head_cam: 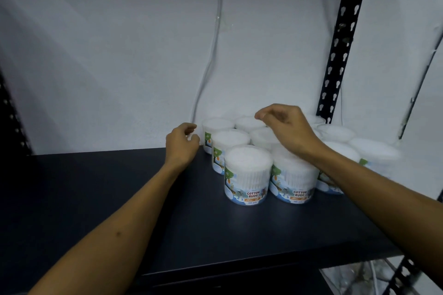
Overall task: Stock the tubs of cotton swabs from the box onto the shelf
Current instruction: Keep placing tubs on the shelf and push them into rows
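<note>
Both hands hold nothing, fingers loosely curled. Left hand just beside back-left tub. Right hand hovers over middle tubs, all standing on shelf. Box not seen. Step looks like tidying rows. Next: likely fetch more tubs.

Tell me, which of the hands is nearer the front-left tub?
Left. The left hand hovers just up-left of the front-left tub; the right hand hangs above the tubs behind it.
</note>
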`<state>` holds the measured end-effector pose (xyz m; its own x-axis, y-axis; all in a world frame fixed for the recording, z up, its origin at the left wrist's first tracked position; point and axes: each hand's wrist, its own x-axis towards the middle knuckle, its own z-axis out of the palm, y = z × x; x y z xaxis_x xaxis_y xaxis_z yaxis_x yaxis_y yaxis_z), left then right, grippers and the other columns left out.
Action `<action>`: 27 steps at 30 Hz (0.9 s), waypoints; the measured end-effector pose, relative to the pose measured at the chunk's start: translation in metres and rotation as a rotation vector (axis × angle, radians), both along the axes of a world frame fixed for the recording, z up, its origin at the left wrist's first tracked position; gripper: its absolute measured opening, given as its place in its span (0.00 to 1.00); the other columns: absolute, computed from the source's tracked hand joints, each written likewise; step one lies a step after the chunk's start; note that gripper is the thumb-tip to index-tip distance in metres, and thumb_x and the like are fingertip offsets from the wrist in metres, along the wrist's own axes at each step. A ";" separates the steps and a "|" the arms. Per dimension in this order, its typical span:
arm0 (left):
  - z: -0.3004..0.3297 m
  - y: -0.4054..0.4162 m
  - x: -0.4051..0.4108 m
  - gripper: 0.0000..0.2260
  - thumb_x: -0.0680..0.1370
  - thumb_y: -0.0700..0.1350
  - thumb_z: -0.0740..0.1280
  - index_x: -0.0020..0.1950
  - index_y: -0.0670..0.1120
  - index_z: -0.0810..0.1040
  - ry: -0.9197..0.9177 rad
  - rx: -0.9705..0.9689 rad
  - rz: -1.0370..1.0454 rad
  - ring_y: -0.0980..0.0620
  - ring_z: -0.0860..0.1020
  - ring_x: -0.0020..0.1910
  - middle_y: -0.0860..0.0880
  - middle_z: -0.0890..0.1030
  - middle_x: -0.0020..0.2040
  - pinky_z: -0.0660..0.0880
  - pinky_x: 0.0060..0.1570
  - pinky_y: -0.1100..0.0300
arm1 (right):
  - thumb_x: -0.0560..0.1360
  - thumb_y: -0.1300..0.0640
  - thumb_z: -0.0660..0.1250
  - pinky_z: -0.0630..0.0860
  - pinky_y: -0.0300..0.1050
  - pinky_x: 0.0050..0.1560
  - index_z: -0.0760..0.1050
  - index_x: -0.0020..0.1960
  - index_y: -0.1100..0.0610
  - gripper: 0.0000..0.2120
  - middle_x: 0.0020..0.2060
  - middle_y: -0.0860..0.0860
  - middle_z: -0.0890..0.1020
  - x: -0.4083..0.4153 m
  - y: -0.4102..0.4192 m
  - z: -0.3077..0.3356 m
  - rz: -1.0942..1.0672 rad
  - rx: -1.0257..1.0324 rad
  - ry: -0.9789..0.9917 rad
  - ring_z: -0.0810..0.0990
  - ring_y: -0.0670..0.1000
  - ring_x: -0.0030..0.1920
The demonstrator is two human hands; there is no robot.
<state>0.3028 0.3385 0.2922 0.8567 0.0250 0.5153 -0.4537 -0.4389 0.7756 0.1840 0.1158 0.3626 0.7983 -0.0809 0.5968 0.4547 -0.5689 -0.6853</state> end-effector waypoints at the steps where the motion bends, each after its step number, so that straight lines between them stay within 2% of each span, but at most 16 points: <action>1: 0.006 0.000 -0.004 0.15 0.76 0.38 0.64 0.62 0.42 0.78 -0.028 -0.035 0.000 0.51 0.77 0.58 0.45 0.80 0.59 0.71 0.56 0.63 | 0.77 0.58 0.65 0.76 0.43 0.57 0.81 0.47 0.53 0.06 0.47 0.45 0.84 -0.002 -0.005 0.005 -0.008 0.031 0.009 0.81 0.43 0.52; 3: 0.016 -0.003 -0.016 0.12 0.76 0.39 0.65 0.58 0.43 0.80 -0.071 -0.088 -0.046 0.55 0.78 0.53 0.49 0.82 0.54 0.73 0.55 0.62 | 0.76 0.59 0.66 0.76 0.41 0.52 0.81 0.47 0.54 0.05 0.46 0.47 0.85 -0.011 -0.015 0.014 0.029 -0.001 0.092 0.82 0.45 0.50; 6: 0.022 -0.011 -0.036 0.06 0.76 0.43 0.68 0.51 0.48 0.82 -0.113 -0.105 -0.185 0.62 0.79 0.49 0.58 0.83 0.48 0.76 0.54 0.61 | 0.74 0.56 0.69 0.73 0.34 0.49 0.82 0.48 0.52 0.04 0.46 0.44 0.84 -0.033 -0.030 0.021 0.049 -0.299 0.224 0.81 0.39 0.49; 8: 0.023 -0.018 -0.049 0.05 0.76 0.46 0.68 0.49 0.51 0.83 -0.129 -0.097 -0.279 0.61 0.79 0.51 0.60 0.83 0.48 0.74 0.54 0.63 | 0.73 0.49 0.70 0.74 0.36 0.50 0.82 0.47 0.48 0.05 0.46 0.40 0.83 -0.047 -0.040 0.018 -0.004 -0.526 0.254 0.79 0.38 0.50; 10: 0.023 -0.023 -0.061 0.06 0.76 0.50 0.68 0.49 0.52 0.83 -0.135 -0.066 -0.346 0.59 0.79 0.50 0.60 0.83 0.49 0.75 0.50 0.64 | 0.70 0.42 0.70 0.73 0.38 0.53 0.82 0.47 0.45 0.09 0.49 0.39 0.82 -0.061 -0.049 0.013 -0.034 -0.624 0.281 0.77 0.38 0.53; 13: 0.023 -0.031 -0.073 0.05 0.76 0.47 0.69 0.49 0.50 0.84 -0.103 -0.051 -0.434 0.55 0.80 0.45 0.58 0.83 0.50 0.79 0.34 0.63 | 0.68 0.39 0.70 0.72 0.39 0.55 0.81 0.50 0.45 0.15 0.52 0.39 0.81 -0.076 -0.060 0.003 -0.040 -0.676 0.292 0.76 0.39 0.54; 14: 0.023 -0.032 -0.075 0.04 0.76 0.45 0.70 0.49 0.49 0.84 -0.091 -0.058 -0.449 0.54 0.80 0.45 0.57 0.83 0.50 0.79 0.32 0.61 | 0.69 0.40 0.71 0.72 0.39 0.56 0.81 0.52 0.45 0.15 0.53 0.39 0.80 -0.079 -0.062 0.001 -0.041 -0.686 0.279 0.76 0.40 0.55; 20: 0.019 -0.034 -0.071 0.04 0.75 0.40 0.69 0.46 0.43 0.84 -0.061 -0.067 -0.464 0.56 0.81 0.47 0.50 0.84 0.50 0.76 0.32 0.70 | 0.70 0.44 0.71 0.72 0.40 0.58 0.81 0.55 0.48 0.15 0.56 0.42 0.81 -0.084 -0.061 -0.005 -0.061 -0.693 0.220 0.76 0.42 0.56; 27: 0.016 -0.033 -0.067 0.11 0.70 0.43 0.63 0.44 0.45 0.85 -0.068 -0.060 -0.493 0.53 0.80 0.50 0.50 0.83 0.51 0.78 0.34 0.69 | 0.71 0.48 0.72 0.71 0.42 0.63 0.81 0.56 0.48 0.15 0.59 0.41 0.80 -0.089 -0.060 -0.004 -0.058 -0.642 0.257 0.76 0.41 0.60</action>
